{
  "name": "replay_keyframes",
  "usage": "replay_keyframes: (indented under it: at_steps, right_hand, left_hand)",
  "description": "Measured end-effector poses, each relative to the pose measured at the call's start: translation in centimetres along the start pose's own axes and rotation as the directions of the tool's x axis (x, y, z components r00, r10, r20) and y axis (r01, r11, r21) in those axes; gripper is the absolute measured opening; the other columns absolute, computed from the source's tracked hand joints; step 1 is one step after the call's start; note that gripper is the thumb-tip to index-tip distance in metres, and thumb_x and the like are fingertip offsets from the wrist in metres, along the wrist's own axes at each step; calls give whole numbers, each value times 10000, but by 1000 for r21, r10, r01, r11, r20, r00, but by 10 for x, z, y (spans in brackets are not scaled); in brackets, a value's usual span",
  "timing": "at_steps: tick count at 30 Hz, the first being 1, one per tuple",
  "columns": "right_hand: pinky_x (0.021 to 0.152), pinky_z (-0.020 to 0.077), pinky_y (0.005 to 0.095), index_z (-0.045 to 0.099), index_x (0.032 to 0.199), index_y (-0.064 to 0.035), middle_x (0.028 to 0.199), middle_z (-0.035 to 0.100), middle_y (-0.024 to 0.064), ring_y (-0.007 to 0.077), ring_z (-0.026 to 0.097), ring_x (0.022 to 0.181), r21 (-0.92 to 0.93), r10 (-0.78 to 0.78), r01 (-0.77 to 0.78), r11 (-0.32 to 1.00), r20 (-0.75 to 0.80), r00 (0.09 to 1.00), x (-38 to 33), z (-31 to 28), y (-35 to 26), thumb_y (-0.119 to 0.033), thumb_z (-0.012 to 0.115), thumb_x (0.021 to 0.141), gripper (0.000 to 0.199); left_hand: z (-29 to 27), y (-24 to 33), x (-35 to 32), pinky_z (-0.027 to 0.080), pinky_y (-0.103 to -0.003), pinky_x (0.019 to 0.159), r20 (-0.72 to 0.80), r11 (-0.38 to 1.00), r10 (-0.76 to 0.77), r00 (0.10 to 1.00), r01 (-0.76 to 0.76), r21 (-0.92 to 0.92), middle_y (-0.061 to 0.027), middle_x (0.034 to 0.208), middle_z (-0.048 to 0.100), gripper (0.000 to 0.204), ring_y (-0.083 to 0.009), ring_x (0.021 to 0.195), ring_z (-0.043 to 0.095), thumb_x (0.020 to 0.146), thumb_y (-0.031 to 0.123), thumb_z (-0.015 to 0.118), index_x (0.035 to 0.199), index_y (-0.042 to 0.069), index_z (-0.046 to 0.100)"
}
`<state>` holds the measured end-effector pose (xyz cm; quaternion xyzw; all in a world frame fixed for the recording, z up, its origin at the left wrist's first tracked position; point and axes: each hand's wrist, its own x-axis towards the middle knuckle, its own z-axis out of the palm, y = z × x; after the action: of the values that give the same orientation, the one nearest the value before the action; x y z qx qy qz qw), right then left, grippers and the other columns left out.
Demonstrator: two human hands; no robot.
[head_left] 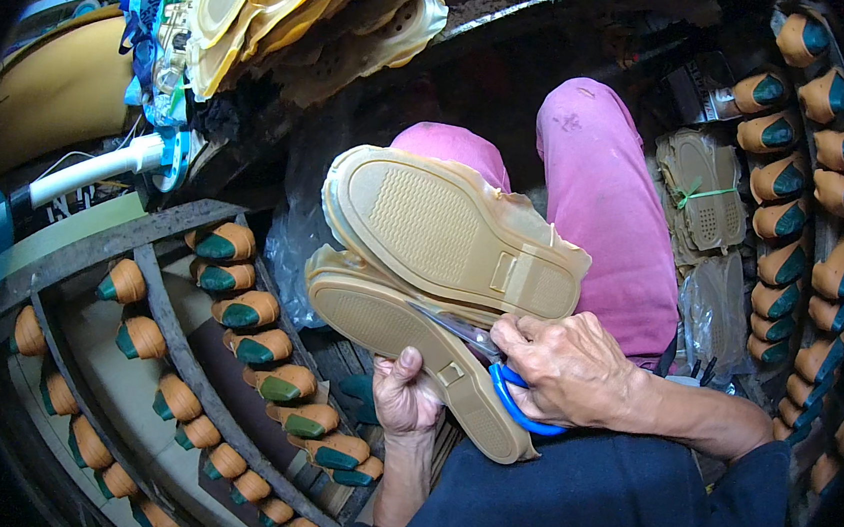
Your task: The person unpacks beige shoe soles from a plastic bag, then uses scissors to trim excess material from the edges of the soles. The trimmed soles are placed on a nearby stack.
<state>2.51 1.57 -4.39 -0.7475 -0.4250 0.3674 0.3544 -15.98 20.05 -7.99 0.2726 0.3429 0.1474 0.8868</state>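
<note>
Two tan moulded shoe soles lie joined side by side over my lap, with thin ragged edging around them. My left hand (406, 400) grips the nearer sole (377, 317) at its lower edge, thumb on top and the other fingers mostly hidden underneath. In my right hand (573, 369) is a pair of scissors (513, 400) with blue handle loops. Its blades lie along the gap between the nearer sole and the farther sole (425, 226). How far apart the blades are, I cannot tell.
A wooden rack (164, 286) at the left carries several brown-and-green shoe uppers (286, 383); more uppers (786, 180) line the right side. A stack of untrimmed soles (303, 12) stands at the far left. Tied sole bundles (702, 188) lie right of my pink-trousered knee (601, 169).
</note>
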Motion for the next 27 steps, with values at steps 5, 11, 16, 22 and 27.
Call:
replay_keyframes:
  at_steps: [5, 11, 16, 22, 27]
  right_hand:
    - [614, 632, 525, 628, 1164, 16, 963, 729, 205, 436, 758, 759, 15, -43, 43, 999, 10, 999, -3, 0, 9, -199, 811, 845, 426]
    - [590, 638, 511, 613, 1113, 79, 882, 735, 264, 440, 772, 703, 71, -140, 140, 988, -17, 990, 0, -2, 17, -162, 746, 882, 360]
    - [575, 626, 525, 594, 1189, 46, 931, 731, 285, 453, 763, 694, 81, -35, 27, 996, 88, 996, -5, -8, 9, -245, 724, 923, 415]
    - [551, 612, 530, 611, 1187, 37, 915, 738, 276, 428, 768, 688, 2, -8, 7, 1000, 75, 997, -5, -6, 1, -289, 697, 938, 420]
    - [547, 609, 521, 628, 1148, 46, 873, 742, 256, 421, 770, 692, -24, 34, -31, 999, 125, 992, -6, -2, -2, -267, 700, 916, 397]
  left_hand:
    - [-1, 3, 3, 599, -525, 1129, 21, 1000, -1, 1000, 1, 3, -186, 1375, 744, 426, -331, 1268, 733, 1040, 27, 702, 1460, 3, 632]
    - [-1, -1, 4, 600, -529, 1129, 7, 1000, 14, 1000, -14, -12, -190, 1378, 742, 429, -334, 1271, 733, 1042, 26, 700, 1464, 0, 627]
    - [-2, -1, 5, 597, -540, 1125, -2, 1000, -8, 1000, 8, 15, -191, 1376, 742, 441, -347, 1261, 734, 1047, 44, 703, 1476, -3, 615]
    - [-2, 1, 6, 595, -544, 1123, 3, 1000, -8, 1000, 8, -15, -188, 1375, 743, 441, -343, 1255, 734, 1055, 47, 692, 1485, -5, 609]
    - [-1, 7, 1, 598, -538, 1123, -41, 998, 25, 999, -22, 59, -190, 1398, 732, 449, -331, 1259, 734, 1057, 37, 682, 1498, 1, 603]
